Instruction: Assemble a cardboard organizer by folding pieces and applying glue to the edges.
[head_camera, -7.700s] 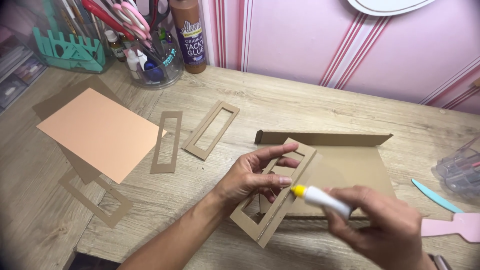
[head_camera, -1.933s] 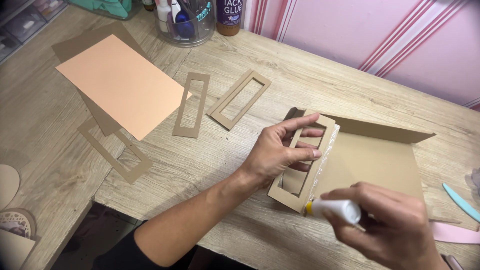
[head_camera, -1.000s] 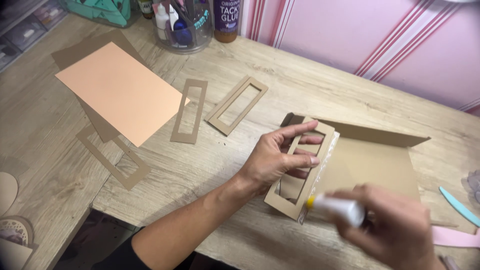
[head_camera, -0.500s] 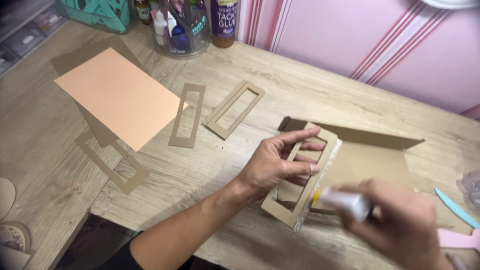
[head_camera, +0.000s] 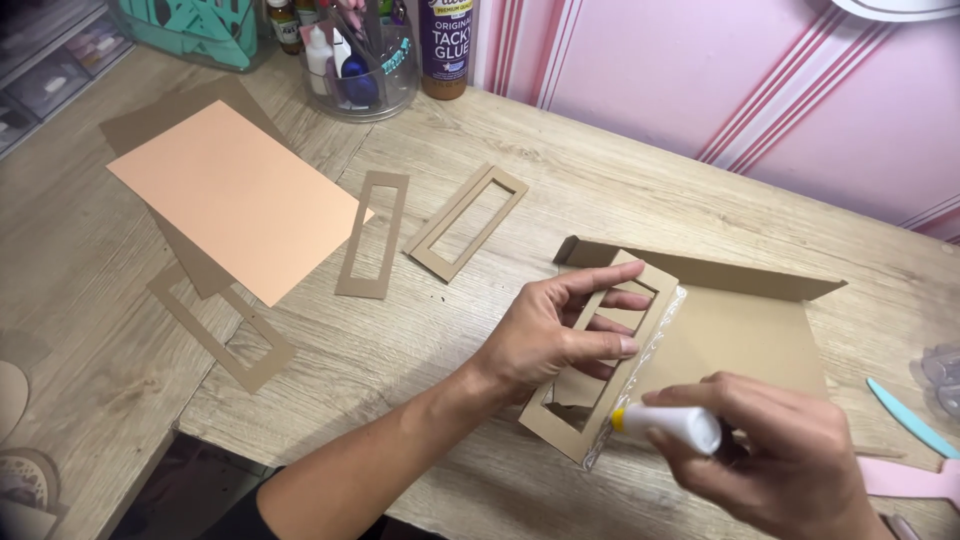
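Left hand (head_camera: 555, 335) reaches in from bottom left, forearm angled up-right, fingers spread flat across a kraft cardboard frame (head_camera: 600, 360), pinning it down, not clenched. Right hand (head_camera: 775, 465) comes from bottom right, fingers curled tight around a white glue pen (head_camera: 668, 424); its yellow tip points left and sits at the frame's lower right edge. A strip of clear film (head_camera: 655, 345) shows along the frame's right side. The frame lies tilted on a larger kraft card (head_camera: 745, 335) with a folded-up back edge, directly between the two hands.

Surface is a light wood-grain worktop (head_camera: 560, 190); behind it a pink striped wall (head_camera: 720, 90). Well apart to the left: two more cut-out frames (head_camera: 375, 235) lying flat side by side, a peach sheet (head_camera: 235, 195) over brown card, another frame (head_camera: 220, 325) near the worktop's front edge. At the back a clear jar of tools (head_camera: 360, 60), a brown glue bottle (head_camera: 447, 45) just beside it. At the far right edge a teal tool (head_camera: 905, 415) and a pink tool (head_camera: 910, 478)
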